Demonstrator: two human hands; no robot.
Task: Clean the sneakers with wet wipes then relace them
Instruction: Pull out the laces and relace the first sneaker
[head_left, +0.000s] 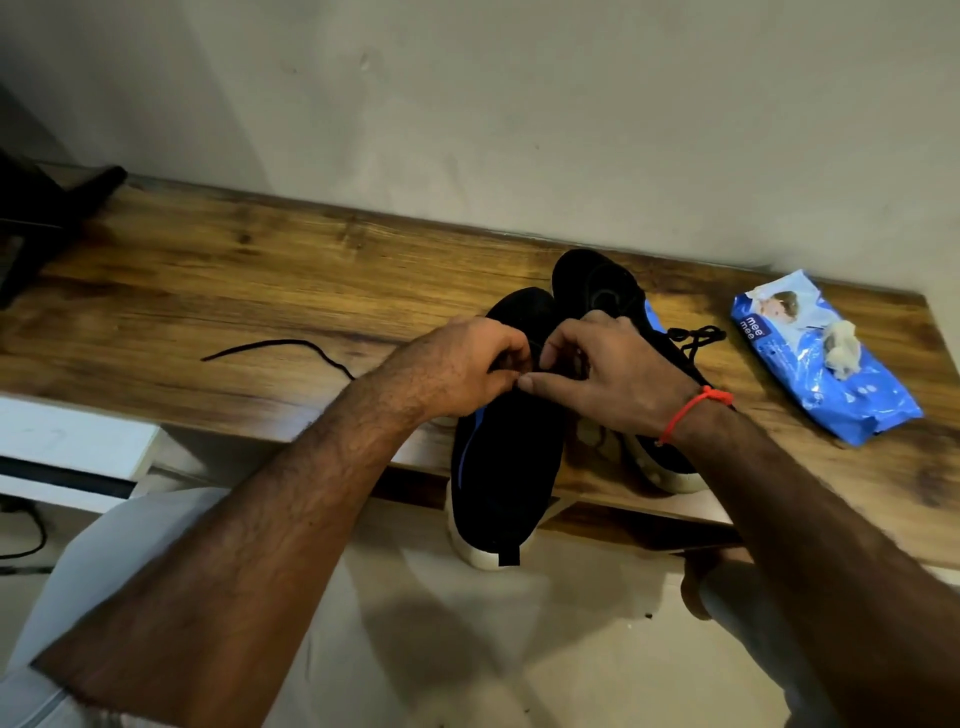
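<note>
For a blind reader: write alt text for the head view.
Both hands, left and right, pinch a black lace over a black sneaker on a wooden shelf. A second sneaker and a blue wipes pack lie right.

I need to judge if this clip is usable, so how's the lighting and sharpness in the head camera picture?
Head view: dim, warm light; the black sneakers lose detail where the left hand and right hand work the lace; mild softness there; wide-angle bending along the wooden shelf; the blue wipes pack reads clearly.

sneakers (506, 457): matt black cloth, pale rubbery soles | table (260, 270): glossy grained wood | wipes pack (826, 374), right of sneakers: shiny crinkled blue plastic
</note>
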